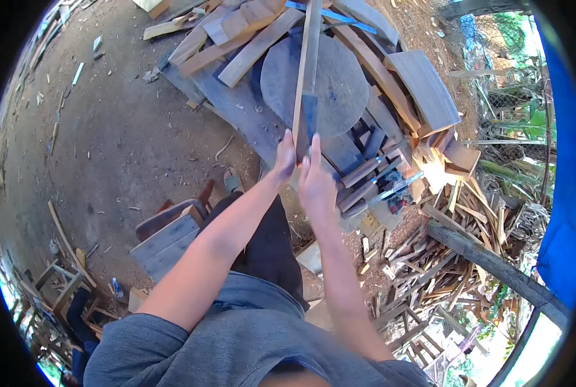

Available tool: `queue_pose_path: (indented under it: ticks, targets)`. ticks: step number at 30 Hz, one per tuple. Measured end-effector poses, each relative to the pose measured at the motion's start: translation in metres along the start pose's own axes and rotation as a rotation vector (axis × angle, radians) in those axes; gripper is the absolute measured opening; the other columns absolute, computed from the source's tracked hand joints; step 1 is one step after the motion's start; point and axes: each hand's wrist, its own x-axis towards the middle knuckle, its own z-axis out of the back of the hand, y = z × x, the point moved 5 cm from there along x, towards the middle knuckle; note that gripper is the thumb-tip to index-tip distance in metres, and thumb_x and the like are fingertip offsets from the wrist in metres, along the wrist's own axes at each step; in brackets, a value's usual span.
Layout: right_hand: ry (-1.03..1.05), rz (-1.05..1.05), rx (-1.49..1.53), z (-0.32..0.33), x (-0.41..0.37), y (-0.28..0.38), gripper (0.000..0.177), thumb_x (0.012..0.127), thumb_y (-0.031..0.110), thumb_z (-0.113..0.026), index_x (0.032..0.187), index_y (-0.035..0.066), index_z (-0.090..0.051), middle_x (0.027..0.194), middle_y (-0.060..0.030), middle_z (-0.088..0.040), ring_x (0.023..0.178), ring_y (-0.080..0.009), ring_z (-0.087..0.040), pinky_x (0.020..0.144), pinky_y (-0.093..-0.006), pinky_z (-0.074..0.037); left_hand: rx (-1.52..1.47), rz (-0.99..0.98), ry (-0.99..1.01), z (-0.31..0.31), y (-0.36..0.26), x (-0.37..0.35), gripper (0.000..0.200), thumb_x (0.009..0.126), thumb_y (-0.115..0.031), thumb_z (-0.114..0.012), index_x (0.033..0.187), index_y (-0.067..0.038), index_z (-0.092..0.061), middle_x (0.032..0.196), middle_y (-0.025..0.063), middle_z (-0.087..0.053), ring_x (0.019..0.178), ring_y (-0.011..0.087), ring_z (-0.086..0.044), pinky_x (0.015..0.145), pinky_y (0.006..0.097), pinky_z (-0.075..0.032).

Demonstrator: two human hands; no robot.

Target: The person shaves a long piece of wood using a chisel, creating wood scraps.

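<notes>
One long wooden strip point(304, 71), held in two hands, runs lengthwise across the round disc point(343, 80), its near end extending past the disc's near edge toward the person. The left hand point(286, 157) is closed in along the strip's left side, with the thumb raised; the right hand point(317, 184), slightly blurred, closes on the opposite side, one finger extended along the wood. The hands hide part of the near end; a blue-grey patch on the strip's right face lies just beyond them, and whether it is a separate piece cannot be told. Whether the strip touches the disc is likewise unclear. The one disc lies on a low counter point(233, 109), its middle partly covered by the strip. To the near right of the disc, at least two wooden handles point(360, 173) lie side by side, next to one pale rod point(399, 186). Right of the disc rests one wide board point(424, 90); beyond its far edge is one bright blue strip point(355, 22), and several planks point(262, 48) overlap at its far left. Well to the near right of the disc, one heavy beam point(494, 267) crosses in front of a heap of offcuts point(452, 284), partly blocking it.
</notes>
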Motion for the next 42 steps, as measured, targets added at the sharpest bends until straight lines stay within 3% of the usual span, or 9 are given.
queue_pose_path:
  ticks: [3,5,9,14,17,18,23,28,42]
  targets:
    - [0.093,-0.079,-0.008,-0.012,-0.031,-0.012,0.056,0.096,0.027,-0.041,0.148,0.019,-0.023,0.070,-0.0224,-0.064,0.064,-0.0442,-0.062,0.059,-0.0545,-0.049,0.151,0.129,0.043,-0.002,0.000,-0.015,0.048,0.102,-0.041,-0.030,0.102,-0.005,-0.062,0.091,0.0064,-0.063,0.080,0.0162,-0.061,0.069,0.0310,-0.050]
    - [-0.086,0.037,0.000,0.005,0.017,0.001,0.054,0.097,0.029,-0.041,0.148,0.020,-0.024,0.070,-0.0226,-0.064,0.065,-0.0436,-0.063,0.059,-0.0546,-0.049,-0.051,-0.063,-0.058,-0.008,-0.004,-0.015,0.055,0.102,-0.044,-0.025,0.086,-0.007,-0.062,0.065,0.0034,-0.057,0.049,0.0127,-0.050,0.041,0.0297,-0.038]
    - [-0.016,-0.038,-0.105,0.026,0.094,0.021,0.052,0.099,0.033,-0.036,0.147,0.015,-0.025,0.079,-0.0300,-0.064,0.077,-0.0493,-0.062,0.068,-0.0563,-0.050,0.051,0.069,0.024,0.003,0.004,-0.009,0.049,0.102,-0.043,-0.030,0.102,-0.007,-0.062,0.081,0.0047,-0.061,0.068,0.0141,-0.058,0.056,0.0296,-0.045]
    - [0.045,0.003,-0.055,0.005,-0.010,0.001,0.054,0.098,0.029,-0.038,0.148,0.017,-0.022,0.078,-0.0283,-0.064,0.075,-0.0480,-0.062,0.066,-0.0580,-0.048,-0.019,0.035,-0.044,-0.004,-0.003,-0.016,0.050,0.102,-0.044,-0.029,0.102,-0.006,-0.062,0.080,0.0050,-0.062,0.066,0.0146,-0.059,0.058,0.0292,-0.046]
    - [0.071,-0.007,-0.081,0.009,0.010,0.007,0.053,0.098,0.029,-0.038,0.148,0.017,-0.022,0.078,-0.0282,-0.064,0.074,-0.0479,-0.062,0.066,-0.0581,-0.048,0.037,0.075,-0.021,-0.002,0.000,-0.018,0.052,0.102,-0.044,-0.029,0.105,-0.005,-0.062,0.086,0.0057,-0.063,0.073,0.0158,-0.060,0.069,0.0316,-0.049]
    - [0.029,0.013,-0.102,0.016,0.036,0.014,0.053,0.098,0.029,-0.038,0.148,0.017,-0.022,0.078,-0.0282,-0.064,0.073,-0.0478,-0.062,0.065,-0.0574,-0.049,-0.010,0.025,-0.113,-0.008,-0.009,-0.025,0.051,0.102,-0.045,-0.030,0.102,-0.006,-0.063,0.084,0.0046,-0.062,0.070,0.0138,-0.059,0.059,0.0292,-0.048]
    - [-0.022,-0.001,-0.113,0.029,0.107,0.036,0.054,0.098,0.029,-0.038,0.148,0.018,-0.022,0.077,-0.0272,-0.064,0.074,-0.0475,-0.062,0.065,-0.0550,-0.050,0.093,0.071,-0.106,-0.003,-0.010,-0.024,0.059,0.100,-0.048,-0.026,0.108,-0.002,-0.062,0.084,0.0071,-0.061,0.076,0.0165,-0.059,0.064,0.0377,-0.051]
    - [0.147,-0.047,-0.145,0.011,0.000,0.018,0.056,0.098,0.025,-0.038,0.150,0.017,-0.018,0.077,-0.0258,-0.064,0.072,-0.0448,-0.063,0.061,-0.0542,-0.048,-0.038,0.081,-0.102,-0.006,-0.002,-0.020,0.051,0.102,-0.043,-0.028,0.099,-0.005,-0.063,0.083,0.0049,-0.062,0.072,0.0140,-0.058,0.065,0.0329,-0.049]
    - [0.122,-0.052,-0.120,-0.013,-0.038,-0.001,0.060,0.097,0.027,-0.042,0.150,0.015,-0.016,0.071,-0.0239,-0.064,0.064,-0.0441,-0.062,0.055,-0.0543,-0.047,-0.062,0.108,-0.055,-0.007,0.018,-0.016,0.045,0.101,-0.044,-0.031,0.091,-0.009,-0.058,0.073,0.0044,-0.055,0.058,0.0151,-0.052,0.055,0.0329,-0.046]
